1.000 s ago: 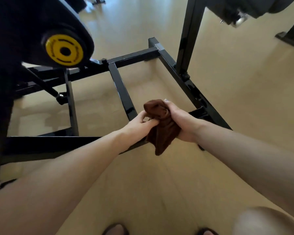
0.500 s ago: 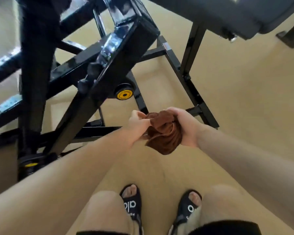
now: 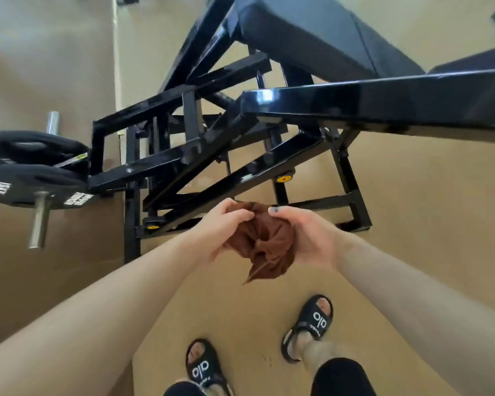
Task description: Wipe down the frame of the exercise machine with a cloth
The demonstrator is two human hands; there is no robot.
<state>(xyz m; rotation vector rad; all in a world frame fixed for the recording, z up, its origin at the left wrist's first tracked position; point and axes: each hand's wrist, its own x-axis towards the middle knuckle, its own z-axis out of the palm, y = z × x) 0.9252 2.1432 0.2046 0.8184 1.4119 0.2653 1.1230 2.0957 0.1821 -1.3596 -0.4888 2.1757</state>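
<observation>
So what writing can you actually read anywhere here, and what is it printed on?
"alo" on the strap of the left sandal.
"alo" on the strap of the right sandal; smaller print beneath it on both straps is too small to read.
White lettering on the nearer weight plate, one mark at its left edge and a longer one at its front edge: too blurred to read.
Brown cloth and black frame: no text visible.

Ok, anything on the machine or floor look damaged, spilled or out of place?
Only small things: a whitish scuff on the frame, and dark specks on the floor between the sandals. Both hands, left and right, hold the bunched cloth clear of the frame.
</observation>
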